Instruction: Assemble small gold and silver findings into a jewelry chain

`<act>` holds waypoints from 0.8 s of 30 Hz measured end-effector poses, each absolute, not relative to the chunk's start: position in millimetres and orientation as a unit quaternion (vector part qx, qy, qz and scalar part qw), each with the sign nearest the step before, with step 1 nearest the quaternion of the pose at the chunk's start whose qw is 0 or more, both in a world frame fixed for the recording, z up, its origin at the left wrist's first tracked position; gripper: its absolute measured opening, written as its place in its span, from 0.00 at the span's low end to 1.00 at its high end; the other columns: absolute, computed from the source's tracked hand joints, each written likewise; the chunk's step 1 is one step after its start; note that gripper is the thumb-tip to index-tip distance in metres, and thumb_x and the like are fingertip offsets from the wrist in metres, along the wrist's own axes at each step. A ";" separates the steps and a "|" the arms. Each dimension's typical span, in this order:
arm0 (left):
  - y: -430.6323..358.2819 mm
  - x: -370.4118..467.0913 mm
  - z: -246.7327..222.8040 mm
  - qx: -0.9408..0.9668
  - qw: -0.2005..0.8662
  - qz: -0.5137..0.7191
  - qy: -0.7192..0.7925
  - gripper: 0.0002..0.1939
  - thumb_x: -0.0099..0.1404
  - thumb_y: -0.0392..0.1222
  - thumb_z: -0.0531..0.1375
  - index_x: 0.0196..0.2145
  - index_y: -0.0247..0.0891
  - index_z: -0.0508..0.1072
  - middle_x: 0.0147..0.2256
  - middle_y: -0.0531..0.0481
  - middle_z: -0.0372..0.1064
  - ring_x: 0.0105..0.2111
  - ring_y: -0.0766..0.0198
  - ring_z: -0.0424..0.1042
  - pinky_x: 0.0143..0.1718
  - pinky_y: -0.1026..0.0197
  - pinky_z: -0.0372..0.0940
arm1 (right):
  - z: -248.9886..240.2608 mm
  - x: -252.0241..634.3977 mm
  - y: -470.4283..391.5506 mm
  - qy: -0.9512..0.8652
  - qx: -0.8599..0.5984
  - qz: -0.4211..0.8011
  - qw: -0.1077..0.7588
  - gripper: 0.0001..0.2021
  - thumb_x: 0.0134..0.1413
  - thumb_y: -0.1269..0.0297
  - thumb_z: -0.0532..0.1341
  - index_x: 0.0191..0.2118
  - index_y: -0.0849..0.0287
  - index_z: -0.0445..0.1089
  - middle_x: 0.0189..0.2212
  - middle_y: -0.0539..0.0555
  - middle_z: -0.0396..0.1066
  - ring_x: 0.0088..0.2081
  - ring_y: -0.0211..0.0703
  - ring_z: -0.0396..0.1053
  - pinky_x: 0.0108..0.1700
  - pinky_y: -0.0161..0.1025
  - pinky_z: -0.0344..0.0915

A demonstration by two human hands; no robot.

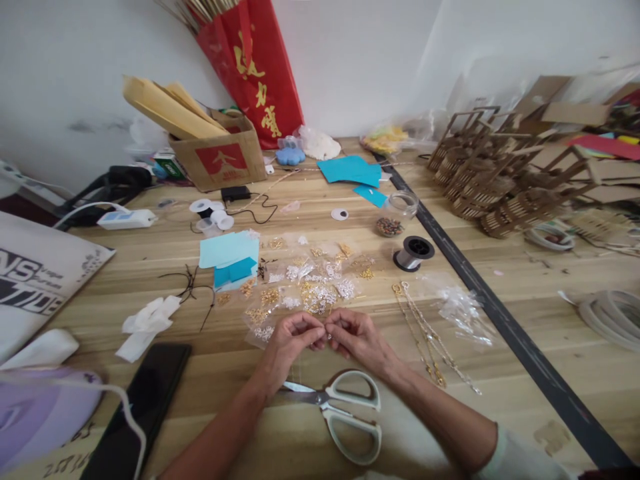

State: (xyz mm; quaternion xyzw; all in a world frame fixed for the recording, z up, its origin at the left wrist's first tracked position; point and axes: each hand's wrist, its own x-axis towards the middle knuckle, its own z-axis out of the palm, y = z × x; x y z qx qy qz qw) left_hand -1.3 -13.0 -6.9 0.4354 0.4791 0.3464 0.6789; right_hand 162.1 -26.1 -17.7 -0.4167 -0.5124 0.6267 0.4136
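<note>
My left hand (300, 333) and my right hand (354, 337) meet fingertip to fingertip over the near middle of the table. Both are closed in a pinch around something tiny; a small shiny bit shows between them, too small to name. Just beyond my fingers lie clear bags of gold and silver jewelry findings (320, 297). Below my hands rest white-handled scissors (345, 407), their blades pointing left beneath my left wrist. To the right of my right hand lie gold and silver chains (423, 330) with clasps.
A wire spool (416, 253) and a jar of beads (393, 223) stand beyond the chains. Blue cards (233, 257) lie left of the findings, a black phone (137, 413) at near left. A dark strip (460, 267) crosses the table, with small wooden baskets (500, 180) past it.
</note>
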 end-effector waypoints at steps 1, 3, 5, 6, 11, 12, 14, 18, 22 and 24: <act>-13.0 -1.1 -7.0 0.434 0.680 0.346 0.480 0.10 0.49 0.43 0.67 0.24 0.34 0.73 0.20 0.52 0.71 0.23 0.67 0.69 0.28 0.65 0.63 | -18.2 161.9 -26.5 -0.516 -0.418 0.623 0.414 0.16 0.55 0.51 0.61 0.29 0.62 0.68 0.18 0.46 0.64 0.16 0.29 0.56 0.17 0.28 0.52; -13.1 -1.0 -6.8 0.434 0.681 0.346 0.478 0.09 0.49 0.42 0.67 0.24 0.34 0.73 0.19 0.53 0.71 0.22 0.67 0.68 0.28 0.65 0.63 | -19.4 161.5 -27.1 -0.522 -0.421 0.616 0.413 0.16 0.55 0.52 0.61 0.30 0.62 0.68 0.18 0.46 0.63 0.16 0.28 0.55 0.17 0.28 0.52; -13.5 -1.1 -5.8 0.434 0.683 0.346 0.475 0.09 0.48 0.42 0.67 0.24 0.34 0.73 0.19 0.53 0.70 0.22 0.67 0.68 0.28 0.65 0.62 | -20.8 161.1 -27.5 -0.529 -0.427 0.609 0.409 0.15 0.56 0.53 0.60 0.31 0.62 0.68 0.17 0.46 0.63 0.15 0.28 0.55 0.17 0.28 0.52; -13.8 -1.2 -5.0 0.434 0.683 0.346 0.474 0.09 0.48 0.41 0.67 0.23 0.34 0.73 0.19 0.53 0.70 0.22 0.68 0.67 0.28 0.65 0.62 | -21.5 160.9 -27.7 -0.532 -0.431 0.604 0.407 0.15 0.56 0.53 0.60 0.31 0.63 0.68 0.17 0.46 0.63 0.15 0.28 0.55 0.17 0.28 0.51; -14.0 -2.2 -4.1 0.433 0.682 0.352 0.473 0.08 0.48 0.40 0.67 0.22 0.33 0.73 0.20 0.52 0.70 0.23 0.67 0.67 0.28 0.65 0.62 | -22.5 163.1 -30.3 -0.580 -0.443 0.557 0.396 0.12 0.61 0.56 0.56 0.37 0.62 0.67 0.19 0.46 0.64 0.17 0.31 0.58 0.19 0.29 0.54; -13.7 -2.6 -5.1 0.431 0.681 0.355 0.473 0.08 0.48 0.40 0.67 0.22 0.33 0.74 0.20 0.52 0.70 0.23 0.67 0.67 0.28 0.65 0.62 | -21.3 164.3 -31.2 -0.603 -0.444 0.530 0.398 0.11 0.62 0.58 0.56 0.41 0.61 0.66 0.19 0.46 0.64 0.18 0.32 0.58 0.20 0.29 0.55; -13.0 -3.5 -7.9 0.422 0.682 0.364 0.474 0.08 0.47 0.40 0.68 0.22 0.33 0.74 0.20 0.52 0.70 0.23 0.67 0.67 0.28 0.65 0.62 | -17.3 167.0 -33.3 -0.661 -0.438 0.461 0.398 0.10 0.62 0.61 0.55 0.46 0.59 0.61 0.22 0.46 0.65 0.21 0.33 0.60 0.21 0.29 0.55; -11.9 -6.0 -13.8 0.402 0.690 0.390 0.459 0.09 0.48 0.41 0.68 0.22 0.33 0.74 0.21 0.51 0.70 0.23 0.67 0.66 0.29 0.64 0.61 | -7.3 171.4 -35.5 -0.756 -0.396 0.367 0.371 0.05 0.62 0.67 0.53 0.44 0.57 0.59 0.32 0.52 0.69 0.28 0.37 0.67 0.28 0.32 0.64; -11.2 -6.8 -16.0 0.376 0.705 0.402 0.448 0.10 0.47 0.41 0.69 0.23 0.33 0.75 0.22 0.51 0.71 0.25 0.67 0.67 0.30 0.64 0.61 | -4.3 172.2 -33.6 -0.807 -0.361 0.298 0.360 0.10 0.61 0.71 0.54 0.48 0.57 0.60 0.41 0.57 0.68 0.39 0.42 0.70 0.40 0.38 0.69; -11.3 -6.2 -15.7 0.367 0.708 0.404 0.448 0.10 0.46 0.41 0.70 0.23 0.33 0.75 0.22 0.51 0.71 0.25 0.67 0.67 0.30 0.64 0.60 | -5.3 171.6 -32.9 -0.828 -0.346 0.261 0.356 0.11 0.61 0.71 0.54 0.49 0.56 0.63 0.45 0.59 0.66 0.45 0.45 0.68 0.44 0.40 0.69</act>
